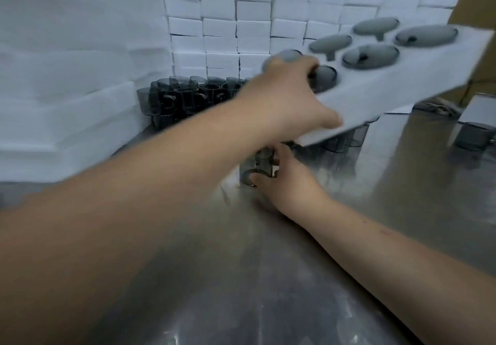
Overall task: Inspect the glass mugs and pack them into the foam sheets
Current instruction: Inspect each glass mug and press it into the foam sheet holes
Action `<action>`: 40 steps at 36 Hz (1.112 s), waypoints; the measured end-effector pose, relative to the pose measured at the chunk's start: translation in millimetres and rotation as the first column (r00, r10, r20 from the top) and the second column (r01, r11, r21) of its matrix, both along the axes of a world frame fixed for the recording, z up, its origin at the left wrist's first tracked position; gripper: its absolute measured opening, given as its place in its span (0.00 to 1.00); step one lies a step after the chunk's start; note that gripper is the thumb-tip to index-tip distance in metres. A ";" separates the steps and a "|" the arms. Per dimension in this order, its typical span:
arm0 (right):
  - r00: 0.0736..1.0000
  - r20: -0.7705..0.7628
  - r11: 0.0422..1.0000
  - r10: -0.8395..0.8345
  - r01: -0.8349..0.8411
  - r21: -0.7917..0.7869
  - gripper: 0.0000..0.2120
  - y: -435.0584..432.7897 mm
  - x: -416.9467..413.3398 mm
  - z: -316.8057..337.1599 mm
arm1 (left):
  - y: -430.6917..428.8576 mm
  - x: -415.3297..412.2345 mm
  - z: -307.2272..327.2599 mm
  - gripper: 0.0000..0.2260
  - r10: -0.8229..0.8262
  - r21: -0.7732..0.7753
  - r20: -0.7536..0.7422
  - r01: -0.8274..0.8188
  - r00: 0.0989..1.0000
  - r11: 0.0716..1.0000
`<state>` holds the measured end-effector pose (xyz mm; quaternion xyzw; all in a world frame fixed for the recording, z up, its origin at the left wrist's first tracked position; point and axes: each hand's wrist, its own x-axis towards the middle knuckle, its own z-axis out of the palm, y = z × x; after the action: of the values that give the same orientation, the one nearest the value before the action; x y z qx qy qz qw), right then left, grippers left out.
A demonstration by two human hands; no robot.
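A white foam sheet [402, 76] with round cut-outs is tilted up above the steel table, and smoky grey glass mugs fill several holes, their bodies hanging below it. My left hand [284, 97] grips the sheet's near left edge, fingers on top by one hole. Below that edge, my right hand [279, 181] is closed around a single grey mug [255, 167] standing on the table. A cluster of loose grey mugs [182, 97] stands at the back, by the foam stacks. The frame is blurred.
Tall stacks of foam sheets [67, 76] fill the left side. A wall of white foam blocks [255, 22] and cardboard cartons stand behind. One more grey mug [475, 135] and a white box sit at the right edge of the steel table [268, 277].
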<state>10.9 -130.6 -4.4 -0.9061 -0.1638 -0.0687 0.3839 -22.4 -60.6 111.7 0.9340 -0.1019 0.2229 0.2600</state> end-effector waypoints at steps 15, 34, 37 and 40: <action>0.997 0.022 0.997 -0.068 0.067 0.050 0.29 -0.8 2.7 -3.5 | 184.2 -95.8 -52.5 0.44 0.516 0.107 -0.105 -0.507 0.850 0.856; 0.997 0.012 0.996 -0.080 0.079 0.050 0.28 -0.7 5.1 -4.6 | 188.6 -86.5 -95.3 0.44 0.723 0.326 -0.031 -0.677 0.690 0.660; 0.997 0.010 0.996 -0.079 0.078 0.049 0.27 -1.2 4.7 -4.4 | 169.9 -82.2 -89.1 0.41 0.744 0.413 -0.006 -0.676 0.669 0.611; 0.997 0.007 0.996 -0.076 0.075 0.054 0.27 -1.3 3.9 -3.6 | 151.6 -79.0 -78.8 0.43 0.713 0.463 -0.056 -0.614 0.699 0.639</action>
<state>14.8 -131.9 -8.1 -0.9008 -0.1293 -0.0913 0.4043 -101.4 91.0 32.8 0.9567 0.2375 0.1653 -0.0329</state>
